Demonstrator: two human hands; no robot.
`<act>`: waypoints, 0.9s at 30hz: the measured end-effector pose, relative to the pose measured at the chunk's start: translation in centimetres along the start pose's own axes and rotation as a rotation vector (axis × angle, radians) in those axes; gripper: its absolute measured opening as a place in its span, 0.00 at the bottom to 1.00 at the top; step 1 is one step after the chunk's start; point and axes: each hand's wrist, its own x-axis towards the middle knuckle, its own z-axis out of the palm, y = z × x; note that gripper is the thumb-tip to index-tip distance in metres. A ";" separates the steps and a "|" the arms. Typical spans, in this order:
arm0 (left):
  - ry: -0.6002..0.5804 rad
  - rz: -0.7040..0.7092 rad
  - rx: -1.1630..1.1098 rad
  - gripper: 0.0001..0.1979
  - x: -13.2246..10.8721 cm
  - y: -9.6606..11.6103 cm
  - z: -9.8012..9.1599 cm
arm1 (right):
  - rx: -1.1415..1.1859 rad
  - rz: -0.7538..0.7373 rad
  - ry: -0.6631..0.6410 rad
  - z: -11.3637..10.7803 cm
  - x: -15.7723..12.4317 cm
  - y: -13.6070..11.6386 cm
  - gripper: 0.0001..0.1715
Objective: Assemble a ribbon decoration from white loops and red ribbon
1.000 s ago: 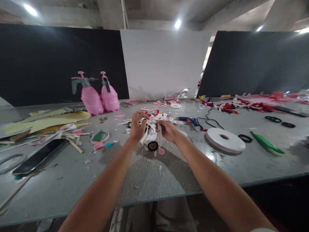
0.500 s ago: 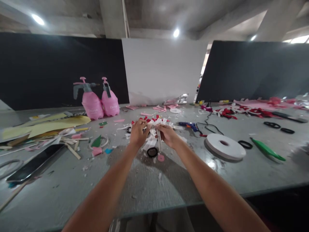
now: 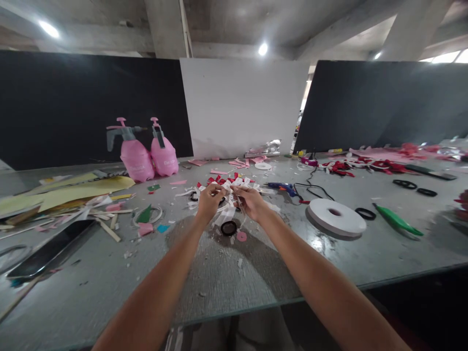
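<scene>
My left hand (image 3: 211,201) and my right hand (image 3: 250,202) meet at the middle of the table, fingertips almost together. Both are closed in a pinch on a thin white ribbon (image 3: 230,188), whose loose end dangles by the right fingers. Short white and red ribbon pieces (image 3: 237,176) lie behind and under the fingers, partly hidden by them. Toward me a black ring (image 3: 222,231) and a small pink disc (image 3: 242,236) rest on the tabletop. A blue glue gun (image 3: 281,186) lies to the right of my right hand.
A white ribbon roll (image 3: 351,219), a green pointed tool (image 3: 398,220) and black scissors (image 3: 404,184) lie to the right. Two pink spray bottles (image 3: 137,161) stand back left. A phone (image 3: 51,246) and wooden sticks (image 3: 108,229) are at left. Upright boards (image 3: 244,107) close off the back.
The white strip hanging from my right fingers was broad and straight; now it looks thin and turned edge-on. My hands stay together, and the whole view has shifted slightly.
</scene>
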 end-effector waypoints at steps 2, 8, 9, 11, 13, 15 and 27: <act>0.007 -0.026 0.034 0.08 0.0 -0.1 0.1 | -0.005 0.006 0.039 0.1 0.0 0.0 0.13; 0.002 0.174 0.229 0.07 -0.3 -0.2 0.2 | 0.138 0.054 0.119 0.0 -0.1 -0.1 0.10; -0.011 0.233 0.249 0.07 -0.4 -0.1 0.1 | 0.170 0.067 0.127 0.0 0.0 -0.1 0.09; -0.030 0.313 0.268 0.07 -0.6 0.0 0.1 | 0.219 0.082 0.134 -0.1 0.1 -0.2 0.09; -0.024 0.343 0.278 0.08 -0.8 0.1 0.1 | 0.242 0.080 0.143 0.0 0.2 -0.2 0.11; -0.009 0.365 0.291 0.08 -1.1 0.2 0.2 | 0.237 0.068 0.171 0.1 0.2 -0.2 0.12; -0.073 0.421 0.308 0.08 -1.7 0.7 -0.2 | 0.166 0.101 0.194 -1.3 0.8 -0.2 0.12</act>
